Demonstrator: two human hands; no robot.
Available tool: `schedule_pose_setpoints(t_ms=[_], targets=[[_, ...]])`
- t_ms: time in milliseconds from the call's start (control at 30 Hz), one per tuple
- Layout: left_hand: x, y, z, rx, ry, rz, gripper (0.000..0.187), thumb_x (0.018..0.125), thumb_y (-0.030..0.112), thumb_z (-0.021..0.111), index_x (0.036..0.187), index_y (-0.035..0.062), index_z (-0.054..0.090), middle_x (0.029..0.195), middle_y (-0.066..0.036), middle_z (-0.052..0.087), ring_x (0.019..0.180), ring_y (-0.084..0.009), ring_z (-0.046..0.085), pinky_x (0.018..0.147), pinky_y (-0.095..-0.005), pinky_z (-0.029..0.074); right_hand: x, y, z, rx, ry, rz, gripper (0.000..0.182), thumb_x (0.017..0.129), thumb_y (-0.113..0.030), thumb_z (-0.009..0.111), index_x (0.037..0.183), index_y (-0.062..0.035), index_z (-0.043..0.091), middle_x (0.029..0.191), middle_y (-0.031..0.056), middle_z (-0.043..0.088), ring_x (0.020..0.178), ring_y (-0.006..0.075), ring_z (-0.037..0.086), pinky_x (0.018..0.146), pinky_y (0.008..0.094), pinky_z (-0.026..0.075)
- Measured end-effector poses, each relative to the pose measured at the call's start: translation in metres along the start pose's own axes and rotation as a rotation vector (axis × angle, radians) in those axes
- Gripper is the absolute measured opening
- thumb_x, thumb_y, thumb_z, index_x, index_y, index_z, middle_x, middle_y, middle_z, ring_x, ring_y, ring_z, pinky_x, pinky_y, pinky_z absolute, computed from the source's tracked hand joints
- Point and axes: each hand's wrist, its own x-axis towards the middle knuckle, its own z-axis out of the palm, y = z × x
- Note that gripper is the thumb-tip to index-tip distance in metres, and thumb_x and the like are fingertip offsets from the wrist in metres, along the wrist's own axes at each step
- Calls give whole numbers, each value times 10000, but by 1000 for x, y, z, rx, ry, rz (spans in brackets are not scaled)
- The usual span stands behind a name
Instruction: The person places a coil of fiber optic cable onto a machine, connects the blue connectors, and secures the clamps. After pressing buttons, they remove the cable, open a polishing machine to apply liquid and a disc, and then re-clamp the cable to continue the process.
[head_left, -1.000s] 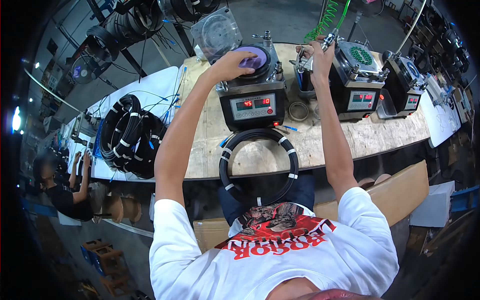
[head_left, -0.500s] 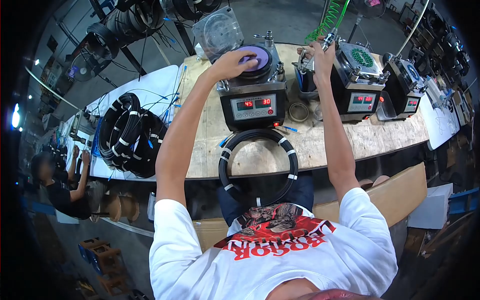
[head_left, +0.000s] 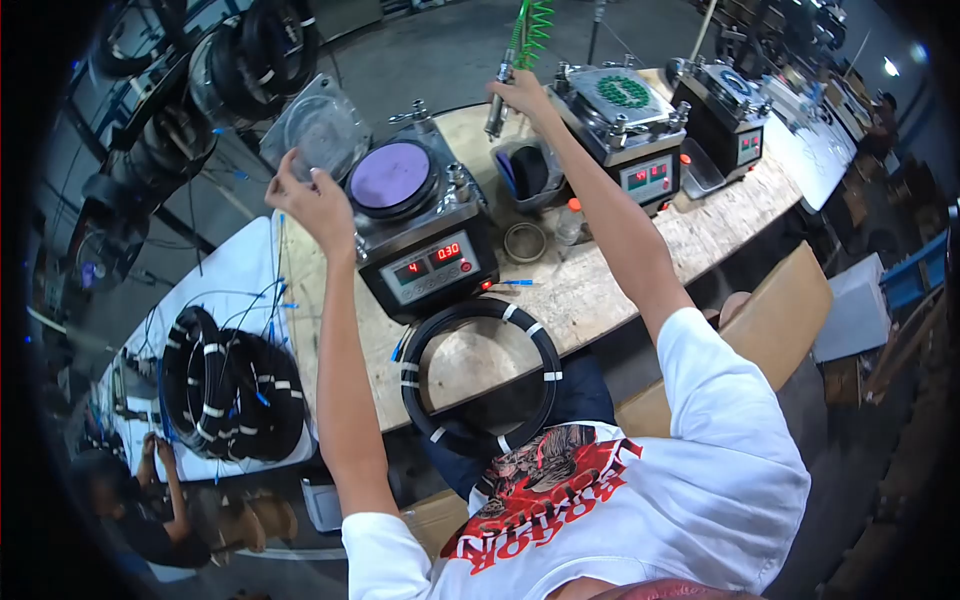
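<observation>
My left hand (head_left: 315, 207) is beside the lower edge of a clear square plate with a round centre (head_left: 325, 130), its fingers apart. That plate stands tilted up at the back left of a polishing machine (head_left: 430, 270) with lit red digits. On top of the machine lies a round purple polishing pad (head_left: 390, 175), uncovered by any hand. My right hand (head_left: 524, 95) is closed around a metal air blow gun (head_left: 498, 112), from which a green coiled hose (head_left: 533, 35) runs upward. The gun hangs above a plastic tub (head_left: 530, 175) holding dark discs.
A ring of coiled black cable (head_left: 548, 345) lies at the table's front edge. Two more machines, one with a green-dotted plate (head_left: 622, 92), stand to the right. Further cable coils (head_left: 225, 390) sit on a white table at left, where another person (head_left: 140, 510) is seated.
My left hand has come off the purple pad and moved left to the clear plate. My right hand still holds the blow gun, now over the tub. The view has turned.
</observation>
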Motion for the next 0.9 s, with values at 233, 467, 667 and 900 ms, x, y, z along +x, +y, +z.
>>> schedule_pose_setpoints(t_ms=[233,467,667,900], targets=[[-1,-3,4,77,-4,53,565,900,-28,499,1456,-32,399,1453,-286,316,1144,-327,528,946,-371,485,68,-5,-26,719,121,144,306,877,4,672,1145,-33,528,764,77,590,581,186,585,530,354,549],[0,-8,5,99,-8,8,576,895,-37,504,1467,-39,432,1429,-275,425,1082,-296,589,951,-376,482,135,16,-67,722,172,-18,283,887,108,522,1151,7,509,888,170,604,775,319,711,691,454,636],[0,-6,6,57,-25,7,574,891,-35,520,1461,-40,450,1419,-277,430,964,-276,623,927,-359,491,145,56,-121,-764,297,-771,306,814,-99,754,1098,2,706,1077,189,691,996,322,686,839,396,569],[1,-4,5,45,-1,35,590,874,-51,505,1459,-62,420,1398,-294,414,1084,-326,582,936,-360,486,114,21,-133,795,-87,-228,400,953,-96,607,1351,-88,560,1040,110,689,897,265,697,749,415,599]])
